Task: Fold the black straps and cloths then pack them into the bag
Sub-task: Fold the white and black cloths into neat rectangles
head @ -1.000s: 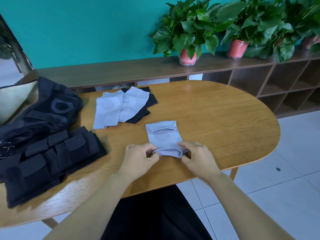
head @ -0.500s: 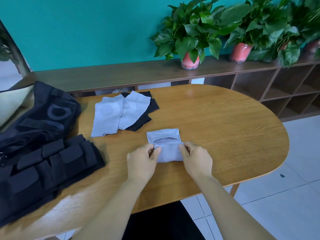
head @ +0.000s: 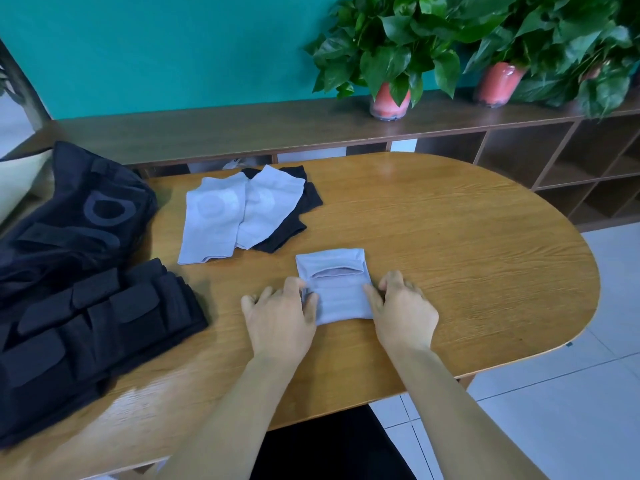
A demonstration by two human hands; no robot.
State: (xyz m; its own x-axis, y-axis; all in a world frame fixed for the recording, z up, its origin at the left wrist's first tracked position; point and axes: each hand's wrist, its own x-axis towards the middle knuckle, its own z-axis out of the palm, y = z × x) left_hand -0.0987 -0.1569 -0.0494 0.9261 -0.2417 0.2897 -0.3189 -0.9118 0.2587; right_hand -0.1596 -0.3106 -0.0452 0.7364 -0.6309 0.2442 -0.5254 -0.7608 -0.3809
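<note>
Down at the centre of the head view, a grey cloth [head: 334, 289] lies folded on the wooden tabletop [head: 450, 254], its upper edge showing a pocket-like opening. Both hands sit at its lower half: the left hand [head: 278, 318] covers the cloth's left edge, thumb laid on the fabric and fingers spread and fairly straight on the wood beside it; the right hand [head: 403, 311] is at the right edge, thumb on the fabric, fingers bent slightly beside it. Whether either thumb pinches the fabric or just presses it, I cannot tell. The hands are apart, with the cloth between them.

Toward the upper left of centre, two more grey cloths [head: 239, 213] lie flat side by side, overlapping a black cloth [head: 294, 216] that shows at their right. At the left edge of the frame a stack of black straps [head: 93, 327] rests on the tabletop, and just above it sits the black bag [head: 76, 216]. Along the top right, potted plants [head: 391, 53] stand on a shelf [head: 242, 129] against a teal wall
</note>
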